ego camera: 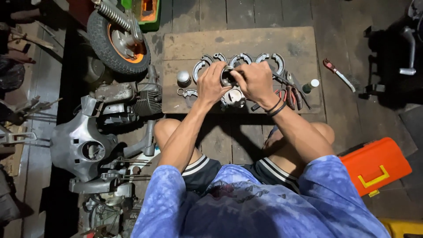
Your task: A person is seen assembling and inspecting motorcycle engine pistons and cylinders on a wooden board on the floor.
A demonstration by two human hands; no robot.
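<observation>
Between left hand (212, 83) and right hand (255, 81), a metal ring (226, 76).

Four brake shoes (240, 58); one wheel (118, 40)

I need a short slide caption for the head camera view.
Both hands, left hand and right hand, hold a round metal part over a wooden board.

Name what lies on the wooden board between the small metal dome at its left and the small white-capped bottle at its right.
In the head view, between the metal dome and the bottle lie a round metal part and pliers, with both hands above, the left hand and right hand gripping a metal ring.
</observation>
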